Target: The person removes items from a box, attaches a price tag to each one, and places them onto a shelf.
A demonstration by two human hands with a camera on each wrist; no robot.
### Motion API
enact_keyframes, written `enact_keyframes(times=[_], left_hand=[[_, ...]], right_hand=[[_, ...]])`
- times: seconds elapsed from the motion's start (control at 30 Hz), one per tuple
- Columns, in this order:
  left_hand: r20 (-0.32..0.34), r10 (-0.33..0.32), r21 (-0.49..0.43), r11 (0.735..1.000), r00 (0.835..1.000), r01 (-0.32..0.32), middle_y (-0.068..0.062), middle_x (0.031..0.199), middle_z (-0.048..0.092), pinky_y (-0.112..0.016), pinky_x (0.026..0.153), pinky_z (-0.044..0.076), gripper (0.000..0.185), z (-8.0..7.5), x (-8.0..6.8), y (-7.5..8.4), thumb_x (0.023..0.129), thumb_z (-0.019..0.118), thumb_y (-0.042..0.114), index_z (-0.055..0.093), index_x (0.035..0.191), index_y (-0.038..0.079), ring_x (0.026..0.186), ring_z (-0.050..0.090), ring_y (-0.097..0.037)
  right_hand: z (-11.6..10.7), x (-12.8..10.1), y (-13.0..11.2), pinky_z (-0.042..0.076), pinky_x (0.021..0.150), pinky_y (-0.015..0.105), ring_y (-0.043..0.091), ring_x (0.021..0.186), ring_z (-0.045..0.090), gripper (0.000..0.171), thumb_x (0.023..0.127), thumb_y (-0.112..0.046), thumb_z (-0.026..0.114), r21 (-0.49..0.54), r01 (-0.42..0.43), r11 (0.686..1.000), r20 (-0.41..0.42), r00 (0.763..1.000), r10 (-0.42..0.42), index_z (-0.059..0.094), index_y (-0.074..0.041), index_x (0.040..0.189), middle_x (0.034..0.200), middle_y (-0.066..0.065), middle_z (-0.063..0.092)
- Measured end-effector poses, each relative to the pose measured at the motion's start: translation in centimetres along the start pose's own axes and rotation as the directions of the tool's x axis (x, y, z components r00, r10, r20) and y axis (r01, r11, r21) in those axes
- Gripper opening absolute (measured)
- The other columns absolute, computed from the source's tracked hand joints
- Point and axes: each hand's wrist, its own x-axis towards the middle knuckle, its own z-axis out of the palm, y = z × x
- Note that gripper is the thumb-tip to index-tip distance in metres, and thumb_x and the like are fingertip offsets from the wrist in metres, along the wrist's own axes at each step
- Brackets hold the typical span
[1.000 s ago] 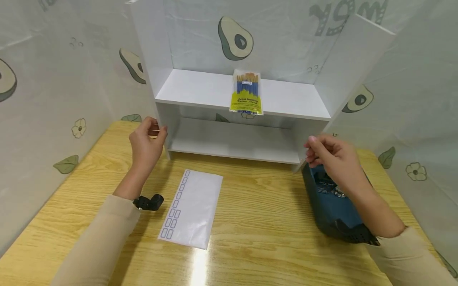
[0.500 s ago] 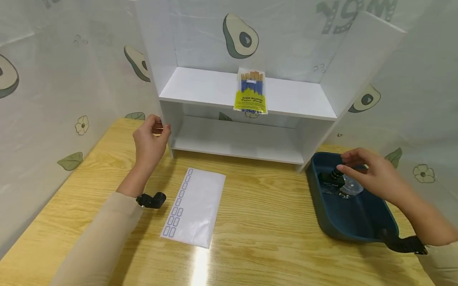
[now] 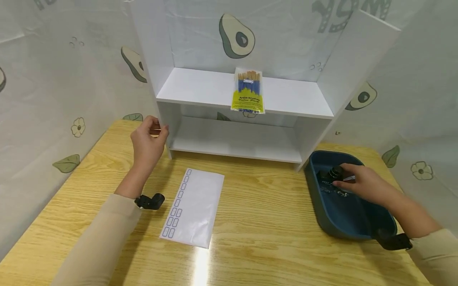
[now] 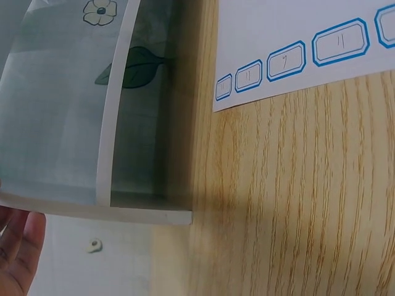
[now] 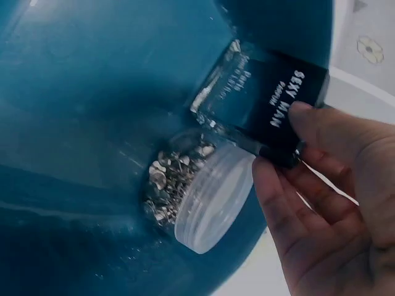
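The right hand (image 3: 366, 182) is pinching one rectangular black-and-clear glass perfume bottle (image 5: 259, 92), thumb over its black face, fingers curving round the edge. The bottle is standing roughly upright inside one dark-blue plastic bin (image 3: 358, 218), its round black cap (image 3: 335, 172) pointing up, clear end down, white "SEXY MAN" lettering showing. One clear round jar (image 5: 213, 200) of small metal pieces is sitting just beside it. The left hand (image 3: 146, 143), fingers curled, is gripping the side of one white two-board shelf (image 3: 236, 139); one yellow-and-blue paintbrush pack (image 3: 248, 93) is resting on its upper board.
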Motion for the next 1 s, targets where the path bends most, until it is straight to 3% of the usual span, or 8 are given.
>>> enact_keyframes(times=[0.3,0.5,0.67,0.83,0.9,1.0], left_hand=[[0.01,-0.006,0.005,1.0,1.0,0.006,-0.01,0.089,0.067,-0.036,0.071,0.056,0.014,0.3,-0.2,-0.1,0.09,0.063,0.016,0.06,0.093,0.002,0.082,0.064,-0.018],[0.0,0.003,0.025,1.0,1.0,-0.003,-0.011,0.089,0.067,-0.037,0.071,0.056,0.013,0.1,0.0,0.0,0.09,0.064,0.014,0.06,0.093,0.002,0.081,0.064,-0.019],[0.004,0.002,0.027,1.0,1.0,-0.002,-0.012,0.09,0.067,-0.037,0.071,0.056,0.014,-0.2,0.0,0.1,0.09,0.063,0.015,0.061,0.094,0.002,0.081,0.064,-0.018],[0.008,-0.002,0.024,1.0,1.0,0.002,-0.01,0.088,0.067,-0.035,0.07,0.056,0.013,-0.1,0.0,0.0,0.09,0.064,0.015,0.061,0.093,0.003,0.08,0.063,-0.017],[0.014,-0.002,0.02,1.0,1.0,0.002,-0.01,0.089,0.067,-0.035,0.071,0.056,0.013,0.0,0.0,0.0,0.09,0.063,0.015,0.06,0.093,0.003,0.08,0.063,-0.016],[0.012,-0.009,0.02,1.0,1.0,0.008,-0.01,0.089,0.068,-0.034,0.071,0.056,0.013,-0.2,0.0,0.0,0.09,0.063,0.015,0.061,0.093,0.003,0.081,0.063,-0.016]], right_hand=[[0.1,-0.5,0.0,0.052,0.061,0.036,0.036,0.09,0.064,0.013,0.088,-0.014,0.068,-0.012,0.03,0.999,-0.021,0.999,-0.03,0.059,-0.006,0.092,0.088,0.005,0.063],[0.3,-0.6,-0.1,0.051,0.056,0.03,0.035,0.087,0.065,0.011,0.088,-0.011,0.069,-0.001,0.08,0.997,-0.065,0.995,-0.08,0.058,-0.008,0.09,0.087,0.002,0.062],[0.1,-0.7,-0.5,0.047,0.053,0.029,0.03,0.079,0.065,0.012,0.088,-0.013,0.068,-0.049,0.065,0.997,-0.099,0.993,-0.07,0.057,-0.008,0.088,0.085,0.004,0.064],[-0.7,-1.1,-1.2,0.033,0.047,0.026,0.011,0.05,0.045,0.016,0.091,-0.016,0.065,-0.115,0.04,0.993,-0.181,0.982,-0.06,0.053,-0.006,0.085,0.061,-0.001,0.047],[-1.0,-1.3,-1.5,0.028,0.046,0.025,0.008,0.046,0.034,0.02,0.092,-0.015,0.065,-0.14,0.045,0.989,-0.226,0.971,-0.076,0.05,-0.007,0.082,0.058,-0.002,0.037],[-1.5,-1.3,-2.2,0.027,0.046,0.025,0.005,0.047,0.032,0.018,0.091,-0.012,0.065,-0.151,0.079,0.985,-0.273,0.955,-0.118,0.05,-0.007,0.083,0.063,-0.001,0.04]])
